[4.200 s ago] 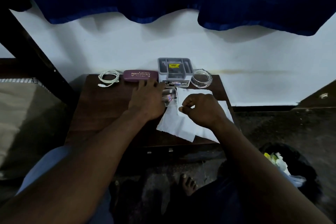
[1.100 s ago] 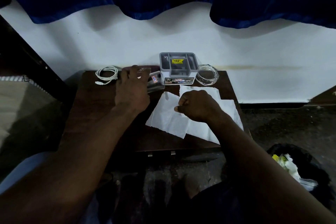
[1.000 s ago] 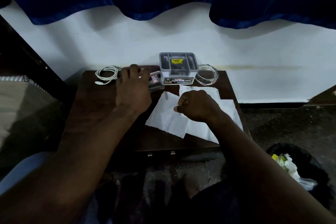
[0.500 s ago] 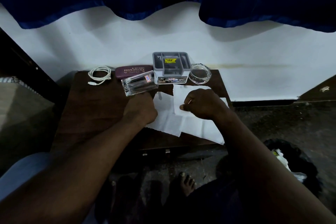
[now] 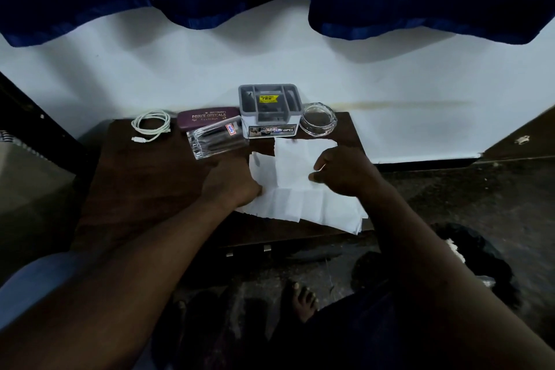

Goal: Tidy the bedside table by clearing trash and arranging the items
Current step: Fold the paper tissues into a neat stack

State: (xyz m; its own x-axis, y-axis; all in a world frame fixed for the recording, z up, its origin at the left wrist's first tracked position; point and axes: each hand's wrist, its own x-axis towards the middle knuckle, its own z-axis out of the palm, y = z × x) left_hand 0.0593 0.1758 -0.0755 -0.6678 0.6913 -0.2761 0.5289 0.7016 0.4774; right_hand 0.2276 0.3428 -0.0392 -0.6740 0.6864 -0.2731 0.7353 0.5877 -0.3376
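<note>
dark brown wooden bedside table [image 5: 144, 189] against white wall [image 5: 180, 69]. white creased paper sheet [image 5: 300, 201] lies flat on its right-front part, just in front of grey plastic organiser box [image 5: 270, 102]. long axis runs left-right, near right corner at the table's front edge. looks light, limp, easy to tear; best gathered from the edges or crumpled. right hand [image 5: 345, 171] pinches an upper fold. left hand [image 5: 231, 180] curled at the sheet's left edge, grip hidden, cannot tell.

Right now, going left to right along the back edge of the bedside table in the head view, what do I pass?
From the left: white cable → maroon glasses case → grey organiser box → clear glass dish. The clear plastic case overlaps the maroon glasses case, so I leave it out.
</note>
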